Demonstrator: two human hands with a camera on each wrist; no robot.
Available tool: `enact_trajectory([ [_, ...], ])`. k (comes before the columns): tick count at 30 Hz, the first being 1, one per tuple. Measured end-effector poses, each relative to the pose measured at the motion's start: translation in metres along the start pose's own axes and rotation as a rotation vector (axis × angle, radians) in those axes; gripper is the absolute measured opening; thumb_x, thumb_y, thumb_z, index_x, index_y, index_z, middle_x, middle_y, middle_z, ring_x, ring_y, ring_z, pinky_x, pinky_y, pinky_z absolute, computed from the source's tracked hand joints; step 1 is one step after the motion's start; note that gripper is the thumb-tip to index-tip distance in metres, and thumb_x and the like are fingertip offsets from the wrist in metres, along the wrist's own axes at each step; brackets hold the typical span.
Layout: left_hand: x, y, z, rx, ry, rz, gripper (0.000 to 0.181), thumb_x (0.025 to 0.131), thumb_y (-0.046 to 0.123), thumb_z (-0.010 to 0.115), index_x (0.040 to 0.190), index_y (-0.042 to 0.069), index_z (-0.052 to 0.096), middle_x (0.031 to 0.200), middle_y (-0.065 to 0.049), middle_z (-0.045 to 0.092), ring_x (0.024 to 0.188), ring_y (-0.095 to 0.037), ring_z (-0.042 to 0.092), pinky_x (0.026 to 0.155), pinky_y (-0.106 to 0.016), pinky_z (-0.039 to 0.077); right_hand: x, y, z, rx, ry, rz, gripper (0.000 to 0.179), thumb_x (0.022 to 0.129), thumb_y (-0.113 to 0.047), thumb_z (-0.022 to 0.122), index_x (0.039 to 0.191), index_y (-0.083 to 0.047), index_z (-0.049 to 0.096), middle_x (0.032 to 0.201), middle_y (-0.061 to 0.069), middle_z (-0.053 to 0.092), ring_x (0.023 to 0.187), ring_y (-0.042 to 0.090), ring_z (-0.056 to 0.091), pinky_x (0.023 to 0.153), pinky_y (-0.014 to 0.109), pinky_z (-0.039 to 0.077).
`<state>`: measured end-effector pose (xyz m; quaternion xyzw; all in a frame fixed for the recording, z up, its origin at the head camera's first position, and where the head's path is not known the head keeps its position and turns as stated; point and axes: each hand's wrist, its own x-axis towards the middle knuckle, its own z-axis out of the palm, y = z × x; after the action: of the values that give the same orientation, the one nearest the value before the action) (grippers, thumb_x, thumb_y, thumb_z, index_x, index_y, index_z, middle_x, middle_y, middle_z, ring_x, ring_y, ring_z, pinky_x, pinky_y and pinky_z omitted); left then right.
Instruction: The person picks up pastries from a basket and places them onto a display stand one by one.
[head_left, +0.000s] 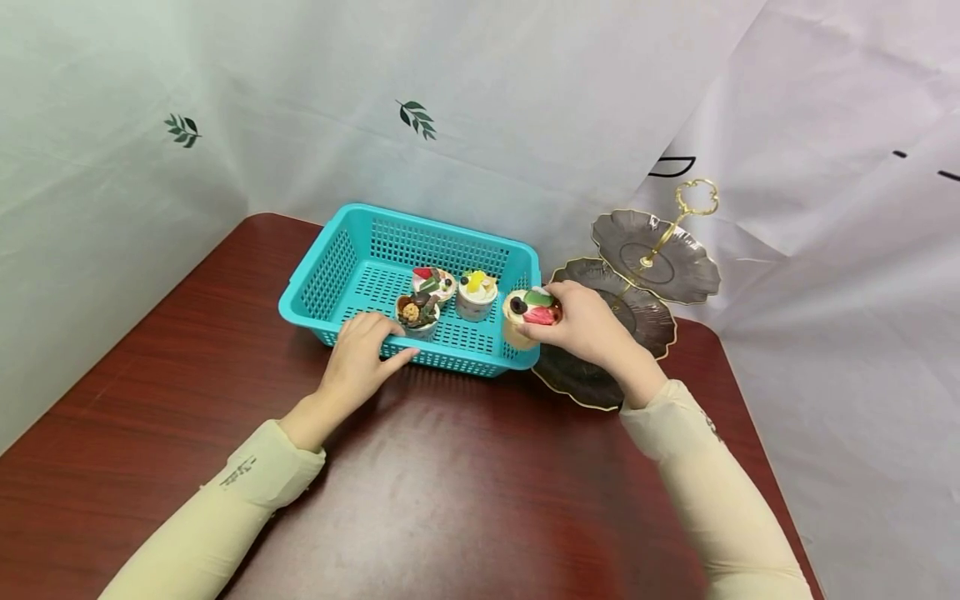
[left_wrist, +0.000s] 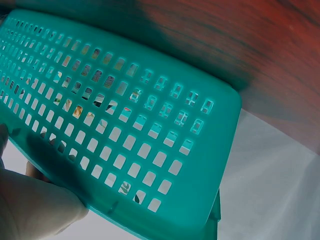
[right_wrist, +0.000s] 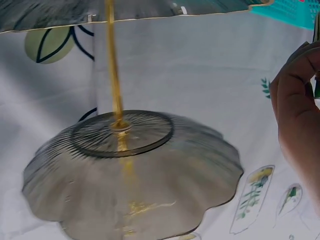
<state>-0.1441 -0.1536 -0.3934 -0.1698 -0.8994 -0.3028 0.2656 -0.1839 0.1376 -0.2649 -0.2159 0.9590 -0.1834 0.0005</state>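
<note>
"What's the setting?"

"A glossy red-brown table (head_left: pixel 420 492) with pale cloth (head_left: pixel 525 100) hung behind it, printed with green leaf sprigs (head_left: pixel 182 132) on the left. A turquoise basket (head_left: pixel 330 327) stands on the table, and to its right, a smoky, gold-edged cake stand (head_left: pixel 654 327) in tiers, with a gold handle on top."

"And the hands?"

"The left hand (head_left: pixel 356 357) grips the basket's near rim, fingers over the edge, thumb on the outside. The right hand (head_left: pixel 588 325) comes in across the stand, thumb and fingers closed around a cupcake (head_left: pixel 527 310). Both cuffs are pale."

"How do the cupcakes look?"

"Left to right, a brown-topped one (head_left: pixel 420 313) with a nutty ball sits nearest the left hand, a pink one (head_left: pixel 435 285) with a red piece is just behind it, and a yellow-topped one (head_left: pixel 477 296) stands upright beside them. The held one is at the basket's right end: pale cup, dark berry, green slice, red piece. Whether it's touching the basket, I can't tell."
</note>
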Motion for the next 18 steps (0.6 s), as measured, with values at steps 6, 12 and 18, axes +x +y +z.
enact_trajectory([
  [6,0.000,-0.001,0.000,-0.001,-0.003,-0.002,0.032,0.077,0.026,0.080,0.093,0.004,0.064,0.093,-0.011,0.064,0.092,-0.031,0.056,0.087,-0.048,0.042,-0.013,0.012,-0.008,0.018,0.031,0.017,0.052,0.078,-0.036,0.076,0.116,-0.002,0.063,0.101,0.012,0.065,0.085,0.022,0.057,0.070,0.029,0.046],
  [12,0.000,0.000,0.001,0.004,-0.011,-0.008,0.032,0.077,0.026,0.080,0.093,0.004,0.064,0.093,-0.011,0.065,0.093,-0.031,0.056,0.087,-0.048,0.043,-0.029,0.027,-0.017,0.000,0.064,0.032,0.050,0.079,-0.037,0.074,0.114,-0.003,0.064,0.097,0.011,0.066,0.083,0.022,0.057,0.069,0.029,0.044],
  [18,0.000,-0.001,0.001,0.009,-0.014,-0.012,0.032,0.077,0.026,0.080,0.093,0.004,0.064,0.094,-0.011,0.065,0.094,-0.031,0.057,0.087,-0.048,0.043,-0.041,0.045,-0.026,-0.015,0.090,0.067,0.043,0.078,-0.036,0.073,0.107,-0.005,0.066,0.078,0.006,0.062,0.072,0.018,0.053,0.062,0.028,0.041],
])
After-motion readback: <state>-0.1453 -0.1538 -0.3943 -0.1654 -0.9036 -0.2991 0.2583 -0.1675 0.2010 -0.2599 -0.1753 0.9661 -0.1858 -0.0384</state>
